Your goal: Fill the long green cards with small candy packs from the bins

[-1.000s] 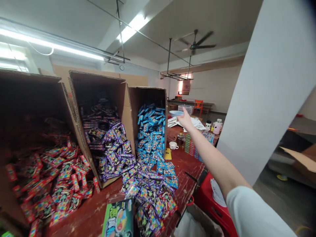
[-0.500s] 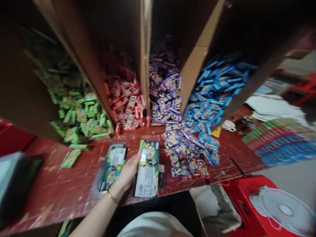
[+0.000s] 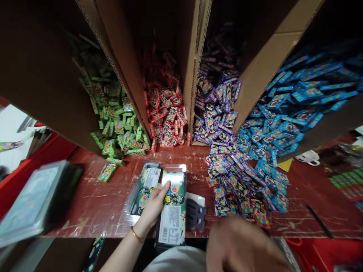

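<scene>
My left hand (image 3: 155, 204), with a gold bangle at the wrist, is closed on a long flat printed package (image 3: 173, 224) in clear plastic, the thumb on top. Left of it lies a stack of similar green-black packages (image 3: 143, 194). A dark slotted piece (image 3: 196, 214) sticks out at the package's right side. My right hand (image 3: 241, 245) is a motion blur at the lower right, near the table edge; its fingers are smeared. Beyond it spreads a heap of small purple packets (image 3: 227, 170) with some blue and red ones.
Upright cardboard boxes hold green packets (image 3: 121, 128), red packets (image 3: 170, 121), purple packets (image 3: 210, 109) and blue packets (image 3: 283, 117). A plastic-wrapped stack (image 3: 36, 200) stands at the left of the red table (image 3: 93, 215). A dark stick (image 3: 320, 221) lies at the right edge.
The view has turned left and closer. My right hand has come into view at the lower right. My left hand still holds the package, now nearer the table's front edge.
</scene>
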`<state>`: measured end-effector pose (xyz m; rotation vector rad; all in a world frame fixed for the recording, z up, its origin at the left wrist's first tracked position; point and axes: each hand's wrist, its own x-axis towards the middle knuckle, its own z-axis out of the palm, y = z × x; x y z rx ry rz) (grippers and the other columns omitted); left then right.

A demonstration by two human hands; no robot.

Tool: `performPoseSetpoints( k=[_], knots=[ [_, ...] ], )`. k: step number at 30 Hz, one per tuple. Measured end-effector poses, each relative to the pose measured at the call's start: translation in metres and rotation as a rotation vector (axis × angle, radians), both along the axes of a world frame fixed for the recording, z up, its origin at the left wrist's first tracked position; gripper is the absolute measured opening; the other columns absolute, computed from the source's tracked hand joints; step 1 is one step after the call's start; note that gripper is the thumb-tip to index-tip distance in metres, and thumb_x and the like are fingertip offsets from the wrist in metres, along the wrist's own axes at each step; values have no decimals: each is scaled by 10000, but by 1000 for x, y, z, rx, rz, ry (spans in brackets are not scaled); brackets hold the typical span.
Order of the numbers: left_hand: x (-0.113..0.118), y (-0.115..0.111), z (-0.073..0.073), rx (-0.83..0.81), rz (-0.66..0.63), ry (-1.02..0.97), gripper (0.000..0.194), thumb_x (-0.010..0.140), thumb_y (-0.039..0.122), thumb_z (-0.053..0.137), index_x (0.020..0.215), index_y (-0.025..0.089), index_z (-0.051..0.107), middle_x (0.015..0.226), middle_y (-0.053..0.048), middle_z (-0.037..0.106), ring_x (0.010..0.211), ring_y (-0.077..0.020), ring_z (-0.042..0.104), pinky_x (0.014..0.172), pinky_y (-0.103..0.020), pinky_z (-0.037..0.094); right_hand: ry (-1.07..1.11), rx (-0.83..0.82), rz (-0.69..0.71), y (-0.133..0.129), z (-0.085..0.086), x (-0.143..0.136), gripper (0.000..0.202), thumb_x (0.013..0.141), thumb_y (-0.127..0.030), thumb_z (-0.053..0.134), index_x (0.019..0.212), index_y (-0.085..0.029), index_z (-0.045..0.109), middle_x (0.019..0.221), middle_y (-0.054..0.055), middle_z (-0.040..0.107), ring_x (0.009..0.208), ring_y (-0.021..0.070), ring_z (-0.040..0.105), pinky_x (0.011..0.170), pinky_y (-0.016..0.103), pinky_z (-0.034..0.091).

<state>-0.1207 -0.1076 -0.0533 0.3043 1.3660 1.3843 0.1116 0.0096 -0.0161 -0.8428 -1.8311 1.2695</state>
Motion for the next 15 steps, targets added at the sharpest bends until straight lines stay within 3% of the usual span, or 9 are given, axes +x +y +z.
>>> performPoseSetpoints(
  k=[2,4,8,13,15],
  knots=[
    [-3,1,0,-1,-24,12,379,758,446,652,990,147,664,858,-67,748,738,-212,691,700,-280,512,-105,81,19,30,-4,-8,151,813,-379,594,903,-268,644,886,30,659,830,182,604,744,372,467],
    [-3,3,2,-9,-55,19,373,751,440,661,990,154,666,868,-63,747,745,-207,690,701,-275,511,-357,256,67,61,-11,-15,144,788,-215,608,925,-224,649,958,67,651,953,226,564,853,415,423],
    [4,7,6,-17,-97,20,387,726,460,675,974,162,687,858,-61,748,744,-219,691,703,-285,517,-917,620,330,101,-28,-31,308,660,-34,668,942,-155,654,1069,123,593,1085,278,477,920,412,361],
    [11,11,6,-17,-134,-4,401,754,495,627,958,158,696,830,-63,749,746,-239,688,692,-309,518,-915,649,396,118,-33,-37,127,668,-129,733,765,-179,667,928,79,597,962,231,516,832,330,398],
    [12,13,5,-6,-135,9,432,771,521,590,947,141,697,839,-73,747,776,-253,683,712,-321,514,-768,570,314,124,-30,-31,96,696,-213,732,750,-190,656,847,43,607,868,198,544,784,313,421]
  ],
)
